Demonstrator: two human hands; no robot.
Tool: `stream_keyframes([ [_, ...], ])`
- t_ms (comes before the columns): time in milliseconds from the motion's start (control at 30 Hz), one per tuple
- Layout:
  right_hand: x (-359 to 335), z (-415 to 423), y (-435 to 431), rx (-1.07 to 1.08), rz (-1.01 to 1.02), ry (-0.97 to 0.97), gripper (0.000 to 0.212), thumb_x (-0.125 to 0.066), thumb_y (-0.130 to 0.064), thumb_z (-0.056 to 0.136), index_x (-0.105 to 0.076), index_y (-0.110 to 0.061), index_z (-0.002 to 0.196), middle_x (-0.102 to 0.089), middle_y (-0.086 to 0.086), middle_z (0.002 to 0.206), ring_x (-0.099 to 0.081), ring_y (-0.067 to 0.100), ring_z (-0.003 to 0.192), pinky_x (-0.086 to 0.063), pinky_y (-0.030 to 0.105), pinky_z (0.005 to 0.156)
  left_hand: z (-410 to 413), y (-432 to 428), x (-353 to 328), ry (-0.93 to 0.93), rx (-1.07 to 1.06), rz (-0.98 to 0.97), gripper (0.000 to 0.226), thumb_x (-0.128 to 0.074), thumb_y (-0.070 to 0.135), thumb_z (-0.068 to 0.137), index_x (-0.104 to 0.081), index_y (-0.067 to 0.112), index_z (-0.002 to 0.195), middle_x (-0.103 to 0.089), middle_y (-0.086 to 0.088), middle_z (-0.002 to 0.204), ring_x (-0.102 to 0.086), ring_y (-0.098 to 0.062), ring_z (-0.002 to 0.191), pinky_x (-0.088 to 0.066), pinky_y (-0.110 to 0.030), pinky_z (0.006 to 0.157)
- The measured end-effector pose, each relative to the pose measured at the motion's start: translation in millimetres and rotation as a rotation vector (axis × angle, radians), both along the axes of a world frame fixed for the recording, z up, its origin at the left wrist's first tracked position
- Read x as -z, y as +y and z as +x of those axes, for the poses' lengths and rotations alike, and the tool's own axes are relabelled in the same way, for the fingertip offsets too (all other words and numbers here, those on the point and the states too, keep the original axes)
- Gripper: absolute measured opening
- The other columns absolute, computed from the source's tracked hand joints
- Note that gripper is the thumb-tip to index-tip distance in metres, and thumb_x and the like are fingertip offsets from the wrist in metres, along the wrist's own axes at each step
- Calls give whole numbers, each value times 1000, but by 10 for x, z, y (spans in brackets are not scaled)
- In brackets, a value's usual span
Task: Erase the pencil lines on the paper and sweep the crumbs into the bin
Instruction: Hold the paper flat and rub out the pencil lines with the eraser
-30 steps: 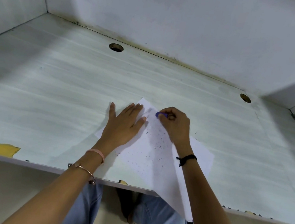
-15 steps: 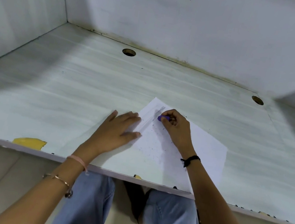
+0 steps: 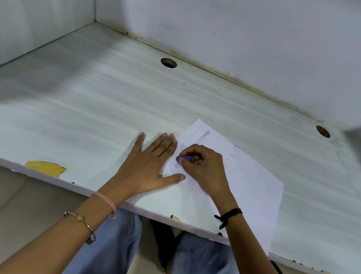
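Observation:
A white sheet of paper lies on the pale desk, its near corner hanging over the front edge. Faint pencil lines show near its far corner, and dark eraser crumbs are scattered over it. My right hand pinches a purple eraser and presses it on the paper's left part. My left hand lies flat with fingers spread, its thumb and fingertips on the paper's left edge. No bin is in view.
White walls close the desk at the back and left. Two round cable holes sit along the back. A chipped yellow patch marks the front edge. Below the desk are my legs in jeans and the tiled floor.
The view has shifted, so the desk now sits further right in the frame. My right hand with the eraser has moved down the paper, nearer to my left thumb. My left hand stays flat.

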State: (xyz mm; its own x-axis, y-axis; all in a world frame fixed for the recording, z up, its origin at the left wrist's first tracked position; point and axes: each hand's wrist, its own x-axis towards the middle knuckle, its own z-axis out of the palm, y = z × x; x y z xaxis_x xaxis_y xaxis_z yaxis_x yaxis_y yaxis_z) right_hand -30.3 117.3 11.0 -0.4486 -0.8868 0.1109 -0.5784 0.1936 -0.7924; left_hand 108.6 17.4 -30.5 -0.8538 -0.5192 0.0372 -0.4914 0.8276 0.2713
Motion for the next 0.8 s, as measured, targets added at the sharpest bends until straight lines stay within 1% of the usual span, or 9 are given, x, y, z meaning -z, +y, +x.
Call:
stream_keyframes([
  [100,-43,74,19,-85,65,29,9,-74,-2,75,-74,-10,80,-71,-1,74,-56,-1,60,-43,8,60,0,-5,3,-12,4,-17,104,3,82,70,8,22,155,14,7,161,25,1,138,15,-50,117],
  [267,-72,-88,-72,28,26,81,8,-75,-5,76,-74,-11,81,-70,0,74,-55,1,59,-41,8,59,0,-1,10,20,4,-2,104,1,83,71,6,23,155,11,7,162,16,-4,146,13,-53,117],
  [400,-110,28,0,-99,111,62,9,-74,-5,75,-75,-14,79,-72,3,74,-56,4,62,-44,9,59,-2,-13,17,6,8,-11,103,2,82,71,7,22,155,12,7,162,18,-4,145,15,-53,116],
  [500,-97,-136,-68,17,44,70,6,-75,-7,77,-76,-12,81,-72,1,76,-55,0,60,-42,7,59,-6,-21,25,12,11,1,103,2,83,71,8,22,154,13,7,161,18,-4,145,15,-53,116],
  [567,-109,-135,-80,43,46,62,6,-75,-7,77,-76,-11,81,-72,0,75,-55,-2,60,-41,6,59,-5,-18,33,18,13,-1,103,1,83,72,8,23,154,12,7,162,18,-4,146,14,-53,116],
  [633,-112,-56,-46,-37,104,67,8,-75,-6,76,-76,-13,80,-72,-1,73,-57,-1,61,-43,6,60,-1,-19,39,25,14,-5,102,0,83,73,6,22,155,11,7,162,17,-4,146,14,-53,116],
  [700,-117,-14,-14,-86,134,69,9,-75,-7,75,-77,-15,80,-72,-2,75,-61,4,65,-46,9,63,7,-23,35,22,13,-9,102,0,83,73,7,22,155,11,7,162,17,-4,145,14,-53,116],
  [767,-99,-150,-67,3,81,68,6,-76,-9,76,-76,-14,80,-73,-1,77,-62,11,67,-47,12,63,6,-25,24,12,13,-3,103,2,83,71,8,22,154,13,7,161,18,-4,145,14,-53,116],
  [800,-100,-205,-90,63,51,53,5,-76,-10,77,-76,-13,81,-73,0,77,-61,10,65,-47,14,63,3,-24,22,7,14,-3,104,2,83,71,8,22,154,13,7,161,18,-4,145,14,-53,116],
])
